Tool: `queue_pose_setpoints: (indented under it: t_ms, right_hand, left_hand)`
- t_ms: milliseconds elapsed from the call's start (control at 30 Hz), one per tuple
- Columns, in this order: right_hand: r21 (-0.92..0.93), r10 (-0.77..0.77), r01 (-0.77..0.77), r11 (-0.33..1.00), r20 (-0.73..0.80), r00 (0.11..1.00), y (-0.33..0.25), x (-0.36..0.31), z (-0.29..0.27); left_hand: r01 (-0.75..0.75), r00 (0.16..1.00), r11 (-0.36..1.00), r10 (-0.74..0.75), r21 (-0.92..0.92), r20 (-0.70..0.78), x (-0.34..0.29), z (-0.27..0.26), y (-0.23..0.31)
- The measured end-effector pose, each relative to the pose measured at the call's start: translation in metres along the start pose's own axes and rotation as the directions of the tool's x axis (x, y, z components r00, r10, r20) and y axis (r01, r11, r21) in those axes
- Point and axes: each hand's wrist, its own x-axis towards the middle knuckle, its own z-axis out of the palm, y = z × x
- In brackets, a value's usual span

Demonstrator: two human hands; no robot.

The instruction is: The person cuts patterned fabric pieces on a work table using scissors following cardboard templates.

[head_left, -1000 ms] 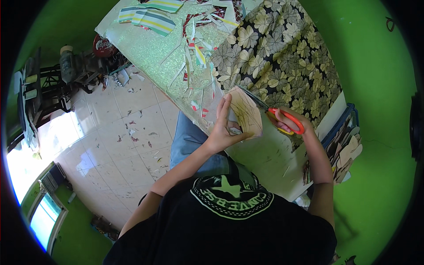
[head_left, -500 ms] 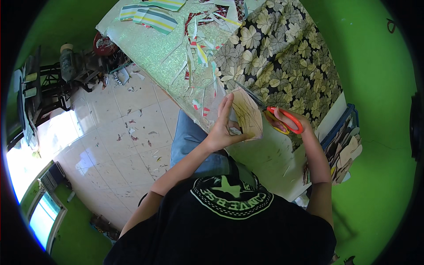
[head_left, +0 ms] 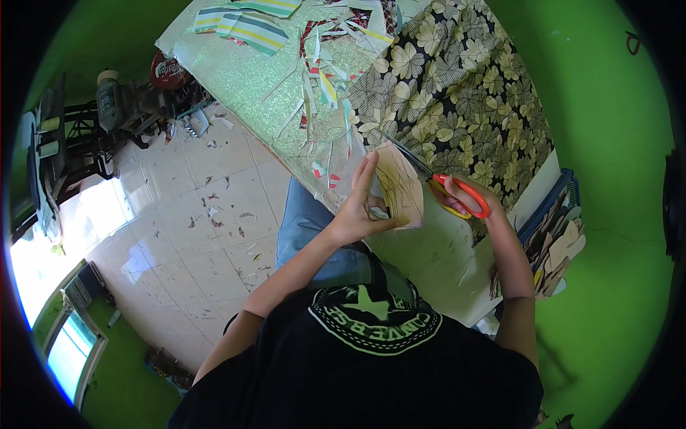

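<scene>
My left hand [head_left: 353, 217] holds a small curved piece [head_left: 401, 187], cream with dark line patterning, pinched between thumb and fingers over the table's near edge. In my right hand [head_left: 493, 201] is a pair of scissors [head_left: 469, 191] with red-orange and yellow handles. The fingers are through its loops. Its dark blades lie along the upper right edge of the piece, and I cannot tell whether they are parted. Beyond them spreads a black and cream flower-patterned cloth [head_left: 457, 100], partly crumpled.
Striped scraps [head_left: 254, 30] and thin cut strips [head_left: 307, 100] litter the glittery green tabletop [head_left: 239, 75]. At right, a blue basket [head_left: 564, 187] holds several cut cream and brown shapes [head_left: 561, 250] against the green wall [head_left: 614, 143]. Small scraps dot the tiled floor [head_left: 193, 193].
The piece in my left hand has tilted very slightly, and the scissors have shifted a touch. Both hands keep their holds; all else looks the same.
</scene>
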Motion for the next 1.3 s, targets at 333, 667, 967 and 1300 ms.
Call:
queue_pose_setpoints:
  t_ms: [333,667,967,1300]
  right_hand:
    - [-0.037,0.066,-0.061,0.997,0.185,0.981,-0.018,0.006,-0.030]
    - [-0.173,0.161,-0.107,0.979,0.337,0.928,-0.033,0.024,-0.057]
    - [-0.268,0.297,-0.207,0.941,0.362,0.883,-0.046,0.033,-0.070]
    - [-0.314,0.340,-0.227,0.922,0.377,0.862,-0.048,0.034,-0.077]
  left_hand:
    - [-0.021,0.998,0.999,0.020,0.026,0.058,-0.001,-0.008,0.007]
    - [0.018,0.982,0.993,-0.040,0.116,0.185,-0.005,-0.031,0.020]
    - [0.122,0.956,0.990,-0.137,0.072,0.260,-0.001,-0.038,0.024]
    - [0.074,0.949,0.996,-0.083,0.041,0.305,-0.002,-0.044,0.015]
